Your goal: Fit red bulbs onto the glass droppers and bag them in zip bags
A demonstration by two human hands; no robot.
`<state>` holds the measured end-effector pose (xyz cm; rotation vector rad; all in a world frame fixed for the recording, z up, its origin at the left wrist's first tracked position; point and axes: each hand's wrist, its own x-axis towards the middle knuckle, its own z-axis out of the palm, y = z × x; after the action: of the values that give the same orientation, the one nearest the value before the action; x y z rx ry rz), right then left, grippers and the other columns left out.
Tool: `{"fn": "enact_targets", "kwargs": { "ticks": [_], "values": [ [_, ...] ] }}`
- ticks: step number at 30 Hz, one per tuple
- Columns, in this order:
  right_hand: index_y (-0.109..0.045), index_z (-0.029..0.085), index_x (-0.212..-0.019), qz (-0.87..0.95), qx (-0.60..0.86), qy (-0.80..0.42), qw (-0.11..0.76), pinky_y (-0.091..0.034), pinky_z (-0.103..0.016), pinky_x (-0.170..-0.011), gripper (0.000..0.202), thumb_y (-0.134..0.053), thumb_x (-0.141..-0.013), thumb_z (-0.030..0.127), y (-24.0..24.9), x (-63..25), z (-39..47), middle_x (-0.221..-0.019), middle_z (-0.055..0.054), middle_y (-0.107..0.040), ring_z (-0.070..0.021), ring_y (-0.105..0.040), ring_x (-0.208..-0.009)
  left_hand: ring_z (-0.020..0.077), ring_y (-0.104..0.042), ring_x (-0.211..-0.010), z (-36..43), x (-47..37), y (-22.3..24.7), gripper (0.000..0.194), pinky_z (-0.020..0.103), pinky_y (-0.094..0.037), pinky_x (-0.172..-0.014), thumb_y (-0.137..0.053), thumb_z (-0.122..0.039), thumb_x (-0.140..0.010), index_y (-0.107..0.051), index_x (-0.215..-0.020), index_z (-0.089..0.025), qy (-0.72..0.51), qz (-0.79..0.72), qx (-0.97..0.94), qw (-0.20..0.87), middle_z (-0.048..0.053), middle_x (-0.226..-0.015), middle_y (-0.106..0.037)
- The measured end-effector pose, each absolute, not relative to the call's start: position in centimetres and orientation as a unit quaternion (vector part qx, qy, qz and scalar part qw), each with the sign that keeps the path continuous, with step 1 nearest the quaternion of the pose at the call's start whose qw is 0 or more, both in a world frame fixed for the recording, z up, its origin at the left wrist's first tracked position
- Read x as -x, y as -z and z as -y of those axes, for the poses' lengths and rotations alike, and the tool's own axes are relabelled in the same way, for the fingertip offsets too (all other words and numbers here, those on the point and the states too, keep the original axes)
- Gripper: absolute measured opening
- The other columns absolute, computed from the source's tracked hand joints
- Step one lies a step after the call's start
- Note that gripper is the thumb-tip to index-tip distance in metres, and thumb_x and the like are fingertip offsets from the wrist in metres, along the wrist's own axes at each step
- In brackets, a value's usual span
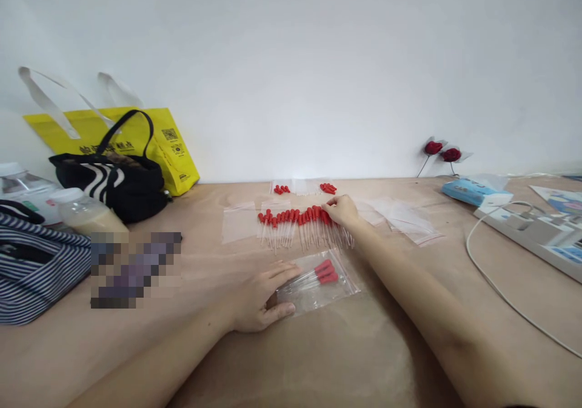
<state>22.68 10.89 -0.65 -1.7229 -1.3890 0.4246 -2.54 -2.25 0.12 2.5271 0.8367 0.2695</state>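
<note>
Several glass droppers with red rubber bulbs (291, 216) lie side by side in a row on the table, bulbs pointing away from me. At the right end of that row, my right hand (342, 211) is closed in a pinch on the bulb of a dropper. Nearer to me lies a clear zip bag (313, 299) with a few red-bulbed droppers (325, 271) inside. My left hand (264, 296) rests over the bag's left end, fingers stretched out along the upper side and thumb apart at the lower edge.
Flat clear bags (239, 221) lie left of the row, others (409, 220) to the right. Small red bulbs (328, 188) sit by the wall. At left stand a yellow bag (182, 165), a black pouch (136, 183) and a bottle (91, 214); at right, tissues (475, 193) and a power strip (541, 238).
</note>
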Motion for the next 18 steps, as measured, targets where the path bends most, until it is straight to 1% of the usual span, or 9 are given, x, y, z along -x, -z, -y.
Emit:
{"fn": "enact_targets", "kwargs": {
  "ticks": [3, 5, 7, 9, 10, 12, 15, 18],
  "values": [
    [-0.059, 0.016, -0.066, 0.545, 0.666, -0.202, 0.467, -0.043, -0.027, -0.064, 0.023, -0.054, -0.068, 0.038, -0.1, -23.4, -10.4, -0.069, -0.005, -0.062, -0.0177, -0.058, -0.069, 0.0249, -0.031, -0.124, 2.3, 2.5, -0.2, 0.054, 0.044, -0.029, -0.101, -0.046, -0.039, -0.082, -0.03, -0.131, -0.026, -0.096, -0.3, -0.92, 0.232, 0.005, -0.135, -0.036],
    [-0.055, 0.016, -0.071, 0.535, 0.644, -0.225, 0.498, -0.043, -0.024, -0.056, 0.027, -0.048, -0.073, 0.043, -0.8, -24.4, -9.3, -0.069, -0.004, -0.063, -0.0142, -0.057, -0.061, 0.0244, -0.031, -0.124, 2.3, 2.5, -0.3, 0.054, 0.043, -0.029, -0.101, -0.046, -0.039, -0.082, -0.029, -0.131, -0.025, -0.091, -0.3, -0.921, 0.232, 0.005, -0.135, -0.036],
    [-0.05, 0.017, -0.075, 0.524, 0.624, -0.245, 0.527, -0.041, -0.022, -0.048, 0.03, -0.041, -0.077, 0.046, -1.3, -25.6, -7.6, -0.07, -0.004, -0.063, -0.0107, -0.053, -0.051, 0.0236, -0.031, -0.124, 2.3, 2.5, -0.4, 0.053, 0.043, -0.029, -0.102, -0.045, -0.039, -0.083, -0.029, -0.131, -0.025, -0.084, -0.302, -0.921, 0.231, 0.005, -0.135, -0.036],
    [-0.045, 0.019, -0.072, 0.506, 0.602, -0.271, 0.556, -0.04, -0.021, -0.043, 0.031, -0.037, -0.079, 0.047, -1.2, -26.6, -5.4, -0.066, -0.003, -0.062, -0.0084, -0.049, -0.044, 0.0232, -0.03, -0.125, 2.3, 2.5, -0.4, 0.053, 0.042, -0.028, -0.102, -0.044, -0.039, -0.083, -0.027, -0.132, -0.025, -0.076, -0.305, -0.921, 0.231, 0.005, -0.136, -0.034],
    [-0.043, 0.019, -0.069, 0.479, 0.573, -0.307, 0.59, -0.039, -0.021, -0.041, 0.03, -0.042, -0.077, 0.048, -1.0, -27.0, -4.2, -0.063, -0.002, -0.06, -0.0079, -0.047, -0.042, 0.0233, -0.029, -0.125, 2.2, 2.5, -0.4, 0.053, 0.042, -0.028, -0.102, -0.044, -0.04, -0.083, -0.027, -0.132, -0.026, -0.072, -0.306, -0.921, 0.231, 0.005, -0.137, -0.033],
    [-0.042, 0.019, -0.069, 0.434, 0.535, -0.357, 0.631, -0.038, -0.02, -0.039, 0.033, -0.052, -0.072, 0.05, -0.1, -27.6, -2.0, -0.058, 0.0, -0.057, -0.0078, -0.047, -0.041, 0.0242, -0.029, -0.125, 2.2, 2.4, -0.5, 0.056, 0.043, -0.028, -0.102, -0.045, -0.042, -0.083, -0.026, -0.132, -0.026, -0.069, -0.309, -0.921, 0.228, 0.005, -0.137, -0.032],
    [-0.044, 0.019, -0.071, 0.396, 0.52, -0.397, 0.644, -0.039, -0.019, -0.039, 0.037, -0.059, -0.066, 0.053, 1.3, -27.9, 0.3, -0.057, 0.002, -0.056, -0.0076, -0.048, -0.042, 0.025, -0.029, -0.125, 2.2, 2.4, -0.5, 0.058, 0.044, -0.028, -0.102, -0.046, -0.043, -0.082, -0.025, -0.133, -0.026, -0.067, -0.314, -0.92, 0.225, 0.006, -0.137, -0.032],
    [-0.044, 0.019, -0.071, 0.371, 0.512, -0.428, 0.646, -0.04, -0.018, -0.039, 0.039, -0.063, -0.063, 0.053, 1.8, -27.6, 1.3, -0.061, 0.003, -0.058, -0.0065, -0.048, -0.042, 0.024, -0.029, -0.125, 2.3, 2.4, -0.7, 0.053, 0.043, -0.027, -0.102, -0.042, -0.041, -0.085, -0.025, -0.133, -0.026, -0.061, -0.316, -0.919, 0.228, 0.005, -0.138, -0.032]
  ]
}}
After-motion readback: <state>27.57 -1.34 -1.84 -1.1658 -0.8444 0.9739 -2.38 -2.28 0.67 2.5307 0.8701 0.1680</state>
